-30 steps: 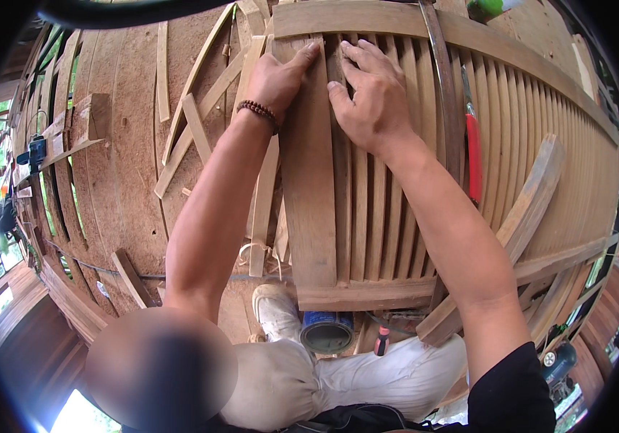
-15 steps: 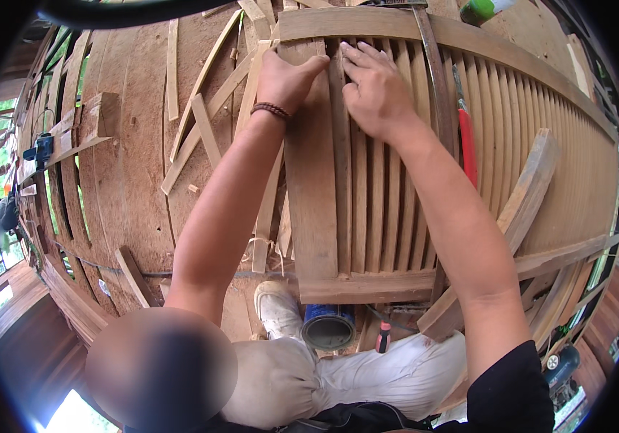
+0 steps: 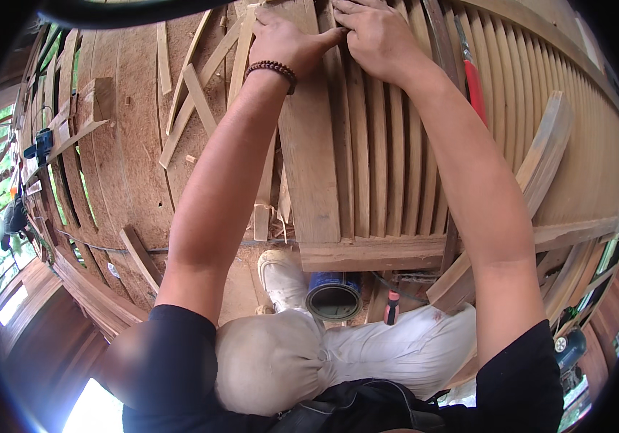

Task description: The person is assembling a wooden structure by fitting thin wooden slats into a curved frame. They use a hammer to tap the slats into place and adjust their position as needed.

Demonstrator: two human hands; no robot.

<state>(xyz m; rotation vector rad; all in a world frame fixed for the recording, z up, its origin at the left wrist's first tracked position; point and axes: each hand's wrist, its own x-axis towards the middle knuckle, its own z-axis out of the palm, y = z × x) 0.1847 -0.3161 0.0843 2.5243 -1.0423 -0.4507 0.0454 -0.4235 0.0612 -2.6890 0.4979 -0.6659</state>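
A louvred wooden shutter lies in front of me, its many slats slanting between the rails. My left hand clasps its wide left side board. The thumb reaches across the face towards the slats, and the fingers lie over the outer edge. A beaded bracelet circles that wrist. Close beside it, my right hand rests on the first slats, fingers stretched to the left and pressed on the wood. Nothing loose shows in it. The shutter's far rail is mostly beyond the view's upper edge.
A red-handled tool lies on the slats. A thick wood offcut leans across the near rail. Loose strips litter the dusty boards at left. Near my legs are a blue can and a screwdriver.
The view has tilted nearer to me, so shutter and hands sit higher. Both hands stay at the shutter's left end; the left thumb now reaches closer to my right hand.
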